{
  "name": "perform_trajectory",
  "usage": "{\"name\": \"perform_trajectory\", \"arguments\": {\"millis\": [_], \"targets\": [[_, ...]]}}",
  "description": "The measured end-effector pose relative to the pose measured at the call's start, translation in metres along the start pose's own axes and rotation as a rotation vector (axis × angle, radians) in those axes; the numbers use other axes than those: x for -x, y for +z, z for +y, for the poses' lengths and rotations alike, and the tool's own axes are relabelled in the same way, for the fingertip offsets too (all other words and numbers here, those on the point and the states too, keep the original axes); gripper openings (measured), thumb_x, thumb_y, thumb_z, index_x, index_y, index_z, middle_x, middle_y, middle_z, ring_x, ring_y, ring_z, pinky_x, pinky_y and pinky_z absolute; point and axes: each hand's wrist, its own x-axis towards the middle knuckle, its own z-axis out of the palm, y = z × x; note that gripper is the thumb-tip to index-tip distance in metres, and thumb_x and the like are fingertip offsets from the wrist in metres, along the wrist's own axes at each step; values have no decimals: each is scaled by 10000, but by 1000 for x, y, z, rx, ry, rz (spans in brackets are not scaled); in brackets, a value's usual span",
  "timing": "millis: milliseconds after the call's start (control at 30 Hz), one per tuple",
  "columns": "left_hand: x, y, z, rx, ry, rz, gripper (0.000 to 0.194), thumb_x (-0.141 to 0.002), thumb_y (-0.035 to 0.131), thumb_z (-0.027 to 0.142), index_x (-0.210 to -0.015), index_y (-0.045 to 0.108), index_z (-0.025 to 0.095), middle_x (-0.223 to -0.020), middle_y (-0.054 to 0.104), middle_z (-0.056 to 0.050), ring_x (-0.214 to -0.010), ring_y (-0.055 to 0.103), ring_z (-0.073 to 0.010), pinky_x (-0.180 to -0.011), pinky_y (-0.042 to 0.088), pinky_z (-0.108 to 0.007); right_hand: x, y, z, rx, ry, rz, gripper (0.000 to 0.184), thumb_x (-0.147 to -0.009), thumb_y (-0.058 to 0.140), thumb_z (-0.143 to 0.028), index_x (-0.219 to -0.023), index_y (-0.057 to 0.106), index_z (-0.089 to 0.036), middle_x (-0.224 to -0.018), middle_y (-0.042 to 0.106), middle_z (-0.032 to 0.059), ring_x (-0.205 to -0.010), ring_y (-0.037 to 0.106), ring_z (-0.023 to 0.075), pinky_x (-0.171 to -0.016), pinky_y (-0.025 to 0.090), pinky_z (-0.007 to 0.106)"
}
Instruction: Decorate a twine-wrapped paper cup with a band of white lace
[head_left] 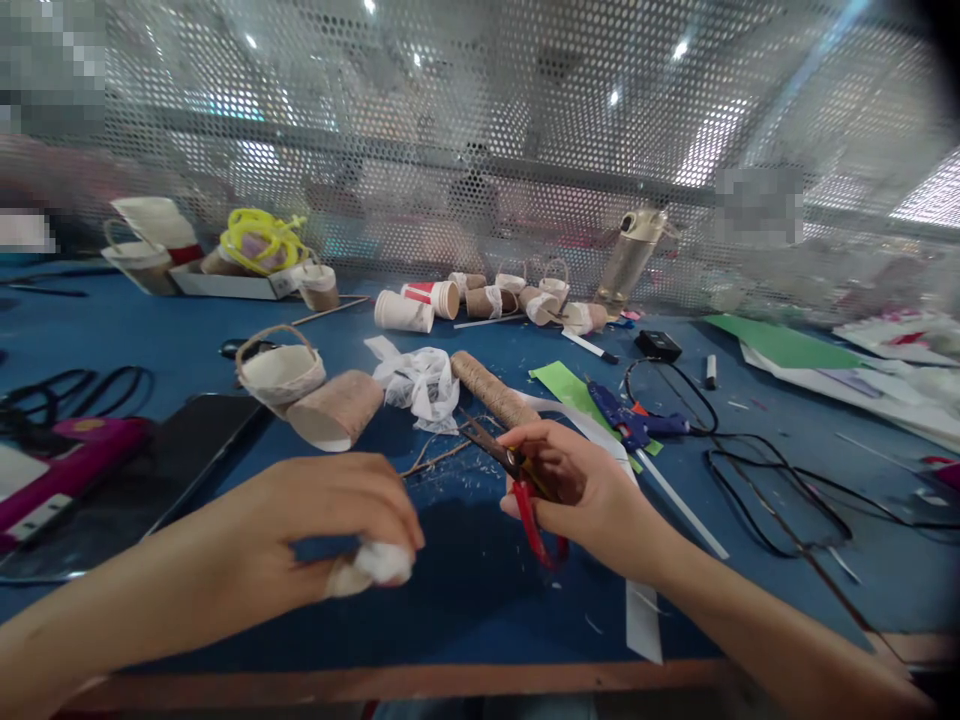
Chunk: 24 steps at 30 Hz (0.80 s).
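Observation:
My left hand (pixel 341 515) pinches a small crumpled white wad (pixel 382 562) between thumb and fingers; I cannot tell if it is cloth or paper. Red-handled scissors (pixel 529 515) are in my right hand (pixel 574 480), their dark blades pointing up and left. Just beyond the blades lies a spool of brown twine (pixel 491 388). A tangled heap of white lace-like ribbon (pixel 420 380) sits left of the spool. Behind my left hand, a small cup basket with a handle (pixel 281 375) stands beside a brown-wrapped paper cup (pixel 337 410) on its side.
A blue glue gun (pixel 634 420) and its black cable lie to the right. At the left are a magenta glue gun (pixel 75 460) and a dark tablet-like slab (pixel 202 440). Several cups, a metallic bottle (pixel 634 255) and a perforated metal screen (pixel 450 120) stand behind.

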Motion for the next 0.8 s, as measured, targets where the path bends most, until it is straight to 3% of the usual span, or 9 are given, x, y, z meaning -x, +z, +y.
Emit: {"name": "perform_trajectory", "arguments": {"millis": [100,333,700,800], "targets": [[-21,4,-1,81,-71,-43,140,-934,683,141,-1006,748,242,-1075,755,-14,-1003,681,-147,-911,514,-208,-1,0,2,9,-6,15,399,-777,786,-156,-1126,629,-272,-917,611,-48,-834,633,83,-793,508,212],[-57,35,3,349,-179,-35,88,-932,709,262,-926,782,214,-952,781,-1,-868,723,-150,-825,543,-220,2,0,6,121,-52,52,480,-748,640,-24,-1160,621,-269,-951,643,-29,-851,646,117,-793,520,249],[-53,41,-10,447,-375,-36,154,-869,766,320,-850,807,172,-830,800,-4,-796,726,-168,-770,536,-214,1,-1,4,133,4,-25,399,-818,690,-118,-1182,605,-259,-977,687,-21,-875,680,120,-800,536,236],[-51,38,-14,462,-401,-57,165,-877,758,332,-858,809,176,-868,814,-13,-838,746,-183,-801,553,-225,-1,-9,-2,356,21,-7,354,-853,697,-193,-1192,626,-263,-1014,727,6,-900,706,166,-808,549,290]]}}
